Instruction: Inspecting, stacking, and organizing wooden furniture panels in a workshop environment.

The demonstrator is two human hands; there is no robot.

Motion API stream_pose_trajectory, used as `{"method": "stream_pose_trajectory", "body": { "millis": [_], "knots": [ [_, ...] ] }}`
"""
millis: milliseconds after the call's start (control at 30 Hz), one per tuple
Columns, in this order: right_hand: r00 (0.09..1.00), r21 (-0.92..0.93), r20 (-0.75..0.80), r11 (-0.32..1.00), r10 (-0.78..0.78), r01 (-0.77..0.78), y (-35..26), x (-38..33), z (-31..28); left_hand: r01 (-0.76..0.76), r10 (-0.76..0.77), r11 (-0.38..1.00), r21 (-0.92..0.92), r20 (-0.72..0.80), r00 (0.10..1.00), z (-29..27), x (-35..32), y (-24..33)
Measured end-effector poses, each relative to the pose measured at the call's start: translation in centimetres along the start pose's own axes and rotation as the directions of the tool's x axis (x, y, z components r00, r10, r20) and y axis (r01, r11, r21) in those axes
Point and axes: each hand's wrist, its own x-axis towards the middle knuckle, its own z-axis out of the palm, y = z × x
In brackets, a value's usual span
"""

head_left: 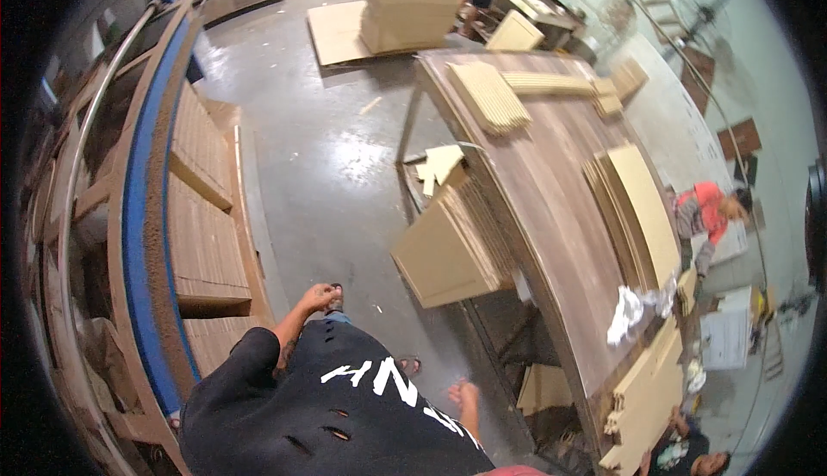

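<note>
My left hand (322, 296) hangs in front of me above the grey floor (323, 192), its fingers curled in and nothing visible in them. It is nearest to the machine's side, touching nothing. On my other side, my right hand (465, 392) is low beside the table (560, 217) and apart from it. Motion smears its fingers, and nothing shows in its grip. Between the hands are my dark shirt and sandalled feet. Ahead on the right, a stack of tan boards (457, 252) leans under the table's edge.
Along the left runs a long frame with a blue beam (148, 200) and stacked boards (207, 256) beside it. Yellowish strips (488, 99) and panels (642, 209) lie on the table. A tall board stack (412, 2) stands ahead. Other people (711, 209) are beyond the table.
</note>
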Motion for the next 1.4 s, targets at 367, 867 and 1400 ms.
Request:
{"method": "stream_pose_trajectory", "body": {
  "millis": [367,867,1400],
  "knots": [
    [0.887,-0.103,0.400,0.950,-0.231,0.294,-20.4,-3.0,28.8,0.286,-0.374,0.903,-0.320,-0.261,0.890,-18.8,8.1,-14.5],
    [0.667,-0.646,0.739,0.184,-0.095,0.741,-42.3,7.5,58.6,0.396,-0.624,0.761,-0.514,-0.411,0.665,-38.7,17.8,-8.0],
    [0.405,-0.160,0.826,0.526,-0.393,0.835,-90.6,-0.2,112.9,0.207,-0.596,0.677,-0.706,-0.362,0.717,-51.0,33.2,1.0]
  ]
}}
